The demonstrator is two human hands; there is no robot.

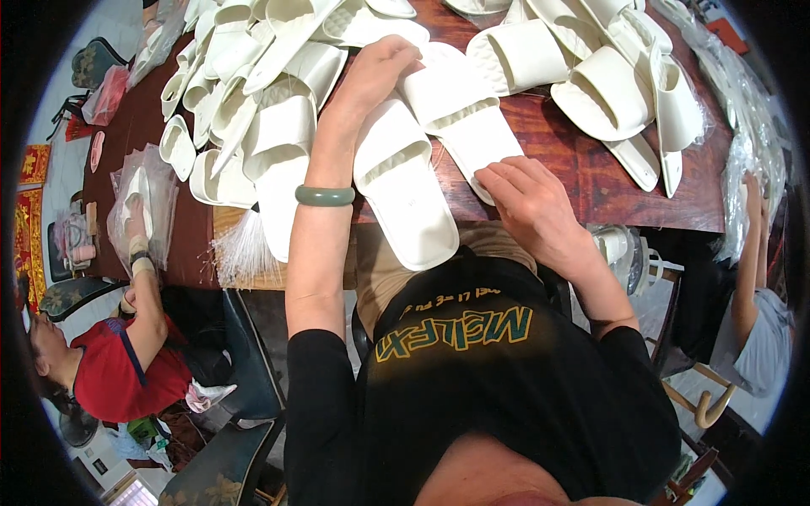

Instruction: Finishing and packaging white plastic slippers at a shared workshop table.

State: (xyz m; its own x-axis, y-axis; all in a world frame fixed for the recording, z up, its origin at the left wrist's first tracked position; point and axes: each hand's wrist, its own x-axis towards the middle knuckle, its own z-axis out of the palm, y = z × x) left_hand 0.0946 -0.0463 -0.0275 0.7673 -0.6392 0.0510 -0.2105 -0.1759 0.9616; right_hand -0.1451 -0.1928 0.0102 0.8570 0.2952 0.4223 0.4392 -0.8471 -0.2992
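A white slide slipper [460,101] lies slanted over the table's front part, between my two hands. At its far end my left hand [377,78], with a green bangle on the wrist, has its fingers closed against the slipper's edge. My right hand [533,202] grips the near end with bent fingers; its thumb is mostly hidden. Left of this slipper, a second white slipper [409,190] sticks out past the table edge toward me, partly under my left forearm. Close by that forearm, another white slipper [283,126] lies on the left heap.
White slippers [224,93] are heaped at the left, more slippers [603,84] at the right. A bundle of thin white strands [251,249] hangs at the table's front edge. Clear plastic [742,126] covers the right side. Co-workers sit left, with a hand in a plastic bag [156,194], and right.
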